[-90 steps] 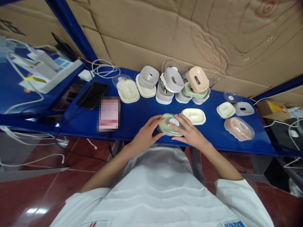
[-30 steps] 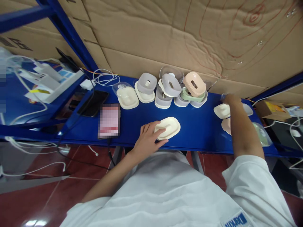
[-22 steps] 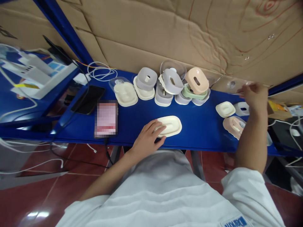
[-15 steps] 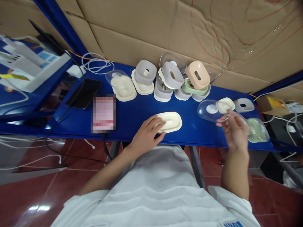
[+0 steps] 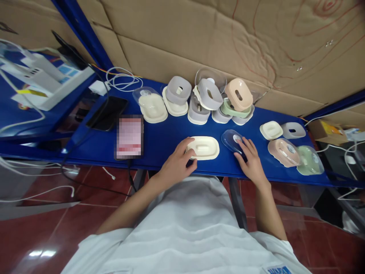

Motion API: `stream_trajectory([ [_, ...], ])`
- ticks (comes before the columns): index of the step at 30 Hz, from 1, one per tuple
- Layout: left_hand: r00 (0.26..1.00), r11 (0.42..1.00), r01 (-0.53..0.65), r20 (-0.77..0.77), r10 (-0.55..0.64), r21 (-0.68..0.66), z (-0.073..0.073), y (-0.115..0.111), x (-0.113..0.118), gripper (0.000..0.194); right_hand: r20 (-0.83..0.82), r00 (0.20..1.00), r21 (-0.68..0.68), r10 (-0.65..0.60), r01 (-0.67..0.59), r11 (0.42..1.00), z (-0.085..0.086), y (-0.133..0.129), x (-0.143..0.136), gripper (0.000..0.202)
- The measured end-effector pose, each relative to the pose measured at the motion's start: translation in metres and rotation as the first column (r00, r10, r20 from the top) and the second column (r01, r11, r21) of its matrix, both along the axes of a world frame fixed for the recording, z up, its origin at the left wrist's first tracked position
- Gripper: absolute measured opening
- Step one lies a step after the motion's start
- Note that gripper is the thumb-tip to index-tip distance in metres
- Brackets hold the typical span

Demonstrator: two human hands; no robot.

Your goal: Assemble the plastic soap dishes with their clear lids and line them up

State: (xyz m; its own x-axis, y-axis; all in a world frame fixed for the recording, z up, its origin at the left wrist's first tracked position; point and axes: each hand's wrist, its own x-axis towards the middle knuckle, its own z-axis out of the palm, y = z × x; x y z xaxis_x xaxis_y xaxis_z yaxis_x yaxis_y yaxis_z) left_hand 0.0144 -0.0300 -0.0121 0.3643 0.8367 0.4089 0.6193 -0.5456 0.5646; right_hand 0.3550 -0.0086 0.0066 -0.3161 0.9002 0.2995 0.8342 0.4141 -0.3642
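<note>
a person's left hand [image 5: 177, 164] rests at the near edge of a blue surface [image 5: 159, 140], its fingers [image 5: 186, 146] loosely spread over the left end of a cream oval plastic tray [image 5: 203, 147] lying flat there. the right hand [image 5: 251, 163] lies just to the right, its fingers [image 5: 245, 146] spread on a clear domed plastic lid [image 5: 233, 140] sitting on the surface beside the tray. stacked grey, cream, green and peach containers [image 5: 211, 99] stand behind, near the cardboard wall [image 5: 216, 42].

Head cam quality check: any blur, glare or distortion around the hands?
Head view: hands sharp, left hand on the cream tray, right hand on the clear lid; glare on the floor tiles; wide-angle bend in the shelf edge; one pixelated patch.
</note>
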Motion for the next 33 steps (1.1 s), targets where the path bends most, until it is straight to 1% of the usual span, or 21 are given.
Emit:
stream_trajectory([
  [1, 1.0, 1.0, 0.001, 0.005, -0.001, -0.015, 0.0, 0.0, 0.0, 0.007, -0.04, 0.999, 0.006, 0.027, -0.027, 1.0, 0.0, 0.001, -0.003, 0.055],
  [3, 0.999, 0.999, -0.008, 0.03, 0.009, -0.053, 0.002, 0.0, 0.0, 0.02, -0.09, 0.987, -0.019, 0.135, -0.137, 0.99, 0.001, 0.002, -0.014, 0.052],
  [6, 0.997, 0.995, -0.022, 0.077, 0.029, -0.094, 0.003, 0.0, 0.0, 0.046, -0.096, 0.947, -0.06, 0.307, -0.313, 0.948, 0.002, 0.005, -0.032, 0.052],
  [7, 0.996, 0.995, -0.02, 0.079, 0.027, -0.098, 0.003, 0.0, 0.0, 0.05, -0.08, 0.941, -0.056, 0.33, -0.335, 0.941, 0.002, 0.007, -0.036, 0.053],
  [8, 0.997, 0.995, -0.012, 0.072, 0.019, -0.095, 0.003, 0.0, 0.0, 0.05, -0.057, 0.943, -0.04, 0.327, -0.33, 0.943, 0.001, 0.011, -0.037, 0.053],
  [10, 0.999, 0.997, 0.01, 0.042, -0.007, -0.073, 0.003, 0.0, 0.0, 0.037, 0.001, 0.966, 0.011, 0.259, -0.259, 0.966, -0.001, 0.018, -0.034, 0.053],
  [13, 0.999, 0.999, 0.036, 0.01, -0.036, -0.027, 0.002, 0.0, 0.0, 0.016, 0.112, 0.989, 0.058, 0.096, -0.103, 0.993, -0.001, 0.028, -0.014, 0.05],
  [15, 0.999, 0.999, 0.035, 0.005, -0.035, -0.01, 0.002, 0.0, 0.0, 0.013, 0.2, 0.98, 0.067, -0.002, -0.012, 0.998, 0.005, 0.036, 0.003, 0.046],
  [17, 0.999, 0.999, 0.035, 0.007, -0.035, 0.001, 0.001, 0.001, 0.001, 0.013, 0.27, 0.951, 0.111, -0.151, 0.126, 0.986, 0.013, 0.05, 0.019, 0.046],
  [18, 0.999, 0.999, 0.036, 0.007, -0.036, 0.004, 0.001, 0.001, 0.001, 0.013, 0.294, 0.921, 0.146, -0.258, 0.223, 0.964, 0.018, 0.06, 0.026, 0.048],
  [19, 0.999, 0.999, 0.038, 0.008, -0.038, 0.007, 0.001, 0.001, 0.001, 0.013, 0.314, 0.871, 0.177, -0.377, 0.336, 0.925, 0.022, 0.072, 0.032, 0.051],
  [20, 0.999, 0.999, 0.037, 0.009, -0.038, 0.009, 0.001, 0.001, 0.001, 0.013, 0.339, 0.803, 0.19, -0.491, 0.453, 0.871, 0.025, 0.085, 0.036, 0.054],
  [21, 0.999, 0.999, 0.036, 0.007, -0.036, 0.011, 0.001, 0.001, 0.001, 0.013, 0.376, 0.725, 0.172, -0.577, 0.558, 0.812, 0.027, 0.098, 0.04, 0.057],
  [22, 0.999, 0.999, 0.035, 0.005, -0.036, 0.013, 0.0, 0.001, 0.001, 0.013, 0.426, 0.656, 0.127, -0.623, 0.638, 0.759, 0.028, 0.111, 0.042, 0.059],
  [23, 0.999, 0.999, 0.036, 0.001, -0.036, 0.015, 0.0, 0.001, 0.001, 0.013, 0.474, 0.61, 0.076, -0.634, 0.689, 0.72, 0.028, 0.121, 0.043, 0.059],
  [24, 0.999, 0.999, 0.038, -0.002, -0.038, 0.019, 0.0, 0.001, 0.001, 0.012, 0.512, 0.594, 0.035, -0.621, 0.708, 0.705, 0.027, 0.13, 0.043, 0.057],
  [25, 0.999, 0.999, 0.042, -0.004, -0.042, 0.023, 0.0, 0.001, 0.001, 0.011, 0.53, 0.599, 0.015, -0.601, 0.702, 0.712, 0.026, 0.136, 0.042, 0.054],
  [28, 0.999, 0.998, 0.052, -0.009, -0.052, 0.029, -0.001, 0.001, 0.001, 0.009, 0.496, 0.67, 0.048, -0.553, 0.614, 0.788, 0.025, 0.139, 0.038, 0.048],
  [29, 0.999, 0.998, 0.051, -0.009, -0.051, 0.026, -0.001, 0.001, 0.001, 0.008, 0.471, 0.693, 0.055, -0.545, 0.594, 0.803, 0.026, 0.136, 0.038, 0.047],
  [31, 0.999, 0.999, 0.05, 0.001, -0.05, 0.019, -0.001, 0.001, 0.001, 0.006, 0.394, 0.733, 0.059, -0.554, 0.582, 0.811, 0.032, 0.125, 0.04, 0.044],
  [33, 0.998, 0.999, 0.05, 0.034, -0.051, 0.02, 0.0, 0.001, 0.0, 0.006, 0.263, 0.785, 0.087, -0.561, 0.56, 0.824, 0.041, 0.105, 0.041, 0.044],
])
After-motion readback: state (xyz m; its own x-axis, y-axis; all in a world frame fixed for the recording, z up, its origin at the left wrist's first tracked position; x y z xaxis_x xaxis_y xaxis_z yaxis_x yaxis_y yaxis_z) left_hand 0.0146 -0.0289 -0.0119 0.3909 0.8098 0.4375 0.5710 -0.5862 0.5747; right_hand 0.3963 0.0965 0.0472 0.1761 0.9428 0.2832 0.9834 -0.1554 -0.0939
